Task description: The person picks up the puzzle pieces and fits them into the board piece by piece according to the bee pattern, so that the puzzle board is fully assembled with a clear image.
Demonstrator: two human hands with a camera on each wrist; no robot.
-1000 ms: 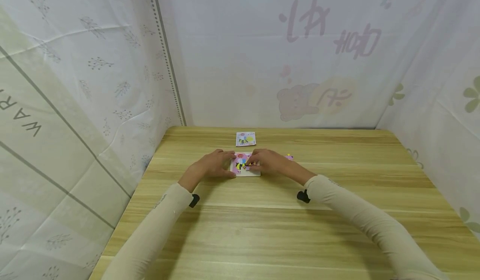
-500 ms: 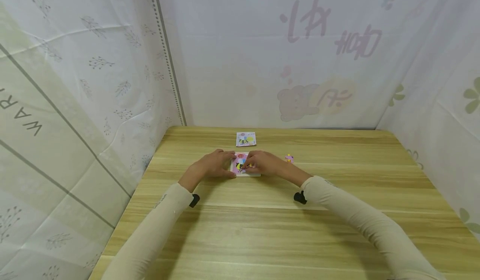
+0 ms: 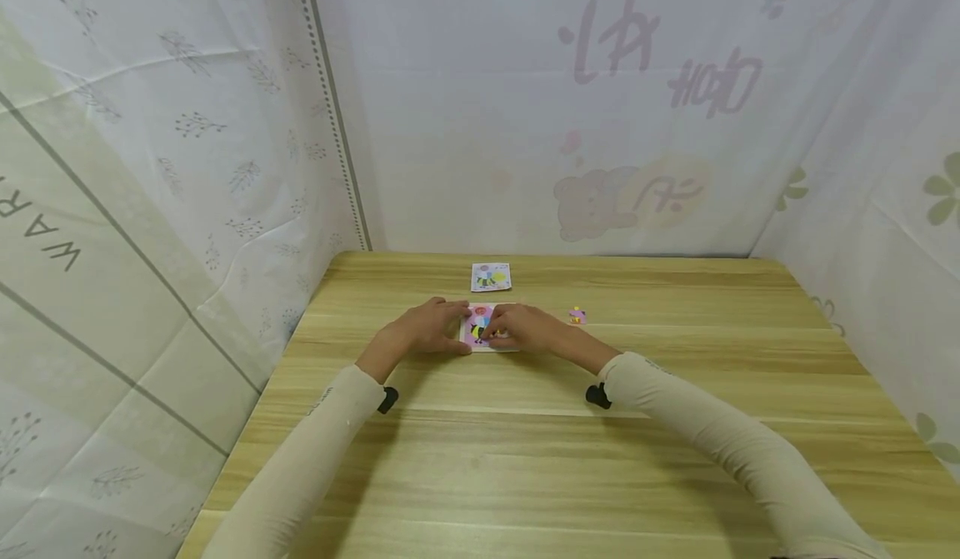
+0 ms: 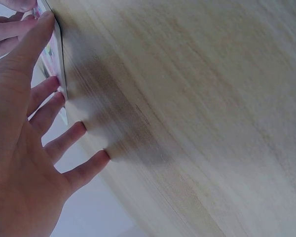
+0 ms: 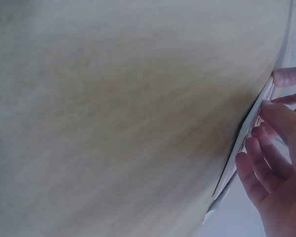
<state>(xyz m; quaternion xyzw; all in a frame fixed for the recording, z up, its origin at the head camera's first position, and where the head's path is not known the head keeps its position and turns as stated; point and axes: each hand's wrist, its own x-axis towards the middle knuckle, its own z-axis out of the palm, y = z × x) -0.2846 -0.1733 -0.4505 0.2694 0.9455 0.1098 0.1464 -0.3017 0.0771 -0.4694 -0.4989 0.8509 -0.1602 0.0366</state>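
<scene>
A small puzzle board point(image 3: 472, 336) with a pink bee picture lies flat on the table. In the head view my left hand point(image 3: 432, 327) rests at its left side, thumb at the near corner and fingertips at the far one. The left wrist view shows this hand point(image 4: 27, 128) with fingers spread, the outer two touching the tabletop. My right hand point(image 3: 527, 328) is over the right half, pinching a puzzle piece that its fingers mostly hide. Seen from the right wrist, the right hand's point(image 5: 281, 163) thumb is at the board's edge, the other fingers bent above the board.
A picture card point(image 3: 491, 277) with a similar bee lies behind the board. One loose pink and yellow puzzle piece point(image 3: 577, 316) lies to the right of my right hand. The wooden table point(image 3: 480, 459) ends at a printed curtain point(image 3: 480, 126) at the back.
My right hand has brought the puzzle piece down and slightly left onto the board, lowering its wrist. The loose piece at right has come into fuller view. My left hand has stayed put.
</scene>
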